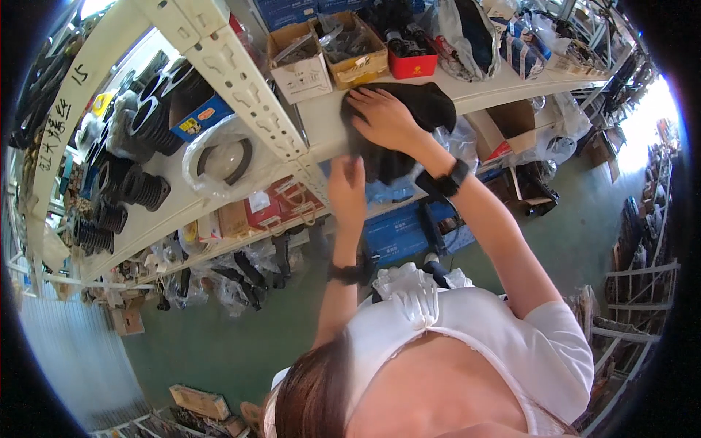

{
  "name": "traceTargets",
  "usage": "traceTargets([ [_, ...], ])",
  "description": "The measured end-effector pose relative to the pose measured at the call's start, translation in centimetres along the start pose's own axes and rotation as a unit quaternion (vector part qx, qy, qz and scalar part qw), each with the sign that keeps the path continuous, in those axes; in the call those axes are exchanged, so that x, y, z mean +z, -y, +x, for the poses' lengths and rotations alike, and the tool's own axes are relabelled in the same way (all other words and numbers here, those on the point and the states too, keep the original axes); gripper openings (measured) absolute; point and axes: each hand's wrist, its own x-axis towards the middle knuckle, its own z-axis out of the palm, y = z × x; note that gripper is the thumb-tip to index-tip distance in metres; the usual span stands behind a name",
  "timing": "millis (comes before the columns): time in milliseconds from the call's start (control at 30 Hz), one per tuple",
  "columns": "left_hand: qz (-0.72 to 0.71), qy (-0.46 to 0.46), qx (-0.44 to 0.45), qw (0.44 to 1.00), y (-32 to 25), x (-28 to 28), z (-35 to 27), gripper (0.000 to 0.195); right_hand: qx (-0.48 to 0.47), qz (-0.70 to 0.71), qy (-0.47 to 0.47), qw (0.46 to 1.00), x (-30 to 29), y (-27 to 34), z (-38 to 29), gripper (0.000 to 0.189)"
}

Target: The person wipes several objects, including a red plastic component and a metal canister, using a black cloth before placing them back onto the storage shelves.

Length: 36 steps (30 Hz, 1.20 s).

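Observation:
A black cloth-like item (432,104), perhaps a bag, lies bunched on the white metal shelf (320,123) and hangs over its front edge. My right hand (386,120) rests palm down on it, fingers stretched out and slightly apart. My left hand (348,180) is raised at the shelf's edge, close to the black item's left side. Motion blurs its fingers, so whether they pinch the material is unclear. Both wrists wear dark bands. Under my right forearm, part of the item's lower end is hidden.
Open cardboard boxes (356,60) and a red box (413,64) stand behind the black item. A perforated upright (246,93) rises at left, beside ribbed engine cylinders (145,189) and a plastic-wrapped ring (222,159). Blue boxes (394,235) sit below, above the green floor (219,339).

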Motion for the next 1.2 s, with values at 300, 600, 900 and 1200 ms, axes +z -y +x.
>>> traceTargets([
  [300,-0.01,-0.069,-0.016,0.997,2.7,-3.4,-2.3,0.016,-0.086,0.062,0.015,0.994,3.2,5.7,2.6,0.04],
  [600,0.078,0.059,0.008,0.995,0.5,2.5,-2.3,0.016,-0.048,0.113,-0.017,0.992,0.4,0.1,-1.6,0.037],
  [900,-0.007,0.216,0.074,0.974,-1.6,10.9,-1.0,0.015,0.124,-0.06,-0.072,0.988,-6.1,-9.0,-7.8,0.034],
  [1200,0.001,0.087,0.057,0.995,1.6,1.7,-1.2,0.017,0.09,-0.098,-0.065,0.989,1.0,0.2,-2.1,0.029],
])
